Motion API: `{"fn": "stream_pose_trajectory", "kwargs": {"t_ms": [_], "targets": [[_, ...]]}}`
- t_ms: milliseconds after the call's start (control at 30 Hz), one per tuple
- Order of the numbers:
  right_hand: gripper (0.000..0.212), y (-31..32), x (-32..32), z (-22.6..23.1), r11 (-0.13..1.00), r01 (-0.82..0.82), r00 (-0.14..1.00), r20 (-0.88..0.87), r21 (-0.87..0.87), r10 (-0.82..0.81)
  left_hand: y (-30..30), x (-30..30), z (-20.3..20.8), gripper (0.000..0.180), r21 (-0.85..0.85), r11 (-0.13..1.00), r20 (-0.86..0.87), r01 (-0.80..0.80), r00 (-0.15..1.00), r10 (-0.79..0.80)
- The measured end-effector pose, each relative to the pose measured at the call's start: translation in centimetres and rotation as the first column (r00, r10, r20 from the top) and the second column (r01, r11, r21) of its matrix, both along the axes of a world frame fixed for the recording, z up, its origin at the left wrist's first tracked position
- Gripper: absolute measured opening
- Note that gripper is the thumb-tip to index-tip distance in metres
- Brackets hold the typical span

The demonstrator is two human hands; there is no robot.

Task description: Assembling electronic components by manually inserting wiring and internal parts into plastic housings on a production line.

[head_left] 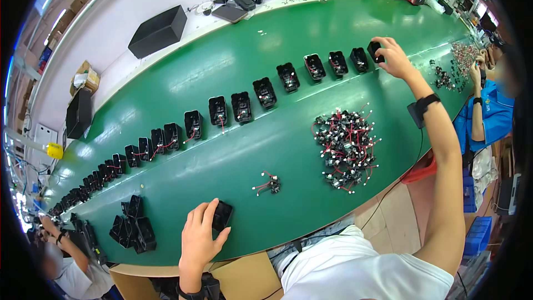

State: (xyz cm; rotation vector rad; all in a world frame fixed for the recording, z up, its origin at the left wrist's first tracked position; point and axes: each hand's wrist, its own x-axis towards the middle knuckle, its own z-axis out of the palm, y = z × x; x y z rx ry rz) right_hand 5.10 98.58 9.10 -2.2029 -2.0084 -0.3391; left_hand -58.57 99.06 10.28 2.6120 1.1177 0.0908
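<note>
In the far right part of the green table, my right hand (395, 59) has its fingers closed on a black plastic housing (376, 51) at the end of a long row. Near the front edge, fingers and thumb of my left hand (201, 236) are curled round the sides of another black housing (222, 215). Several open black housings (241, 106) make up the row, some with red wires hanging out. Between my arms lies a heap of small black parts with red wires and white connectors (345, 147). A few such wired parts (271, 183) lie apart from it.
Stacked black housings (133, 225) stand left of my left hand. A black cord runs from my right wristband (427, 103). Cardboard boxes (247, 278) sit below the front edge. People work at both ends; one wears a blue shirt (494, 111). A black box (158, 30) stands along the wall.
</note>
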Motion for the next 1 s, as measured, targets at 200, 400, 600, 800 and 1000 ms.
{"fn": "stream_pose_trajectory", "kwargs": {"t_ms": [200,400,600,800,1000], "targets": [[0.023,1.8,0.3,-2.1,0.999,-0.031,1.0,-0.005,-0.044,0.031,0.7,0.5,0.2,0.066,-0.096,0.988,0.034,-0.121,0.992,0.124],[0.042,0.6,-4.8,2.6,0.959,-0.103,0.992,0.092,0.264,0.081,4.3,3.4,1.1,0.059,-0.222,0.962,0.301,-0.161,0.927,0.225],[0.042,-1.9,-27.9,5.3,0.852,-0.519,0.746,-0.525,-0.072,0.41,6.1,6.4,-1.6,0.053,-0.337,0.935,0.522,-0.112,0.804,0.284],[0.049,-2.1,-35.0,0.2,0.818,-0.567,0.773,-0.403,-0.092,0.49,5.3,6.7,-3.5,0.056,-0.283,0.954,0.576,-0.102,0.777,0.254],[0.033,-1.4,-34.6,-0.7,0.813,-0.576,0.637,-0.672,-0.088,0.379,5.2,6.4,-3.9,0.059,-0.241,0.966,0.546,-0.091,0.81,0.213]]}}
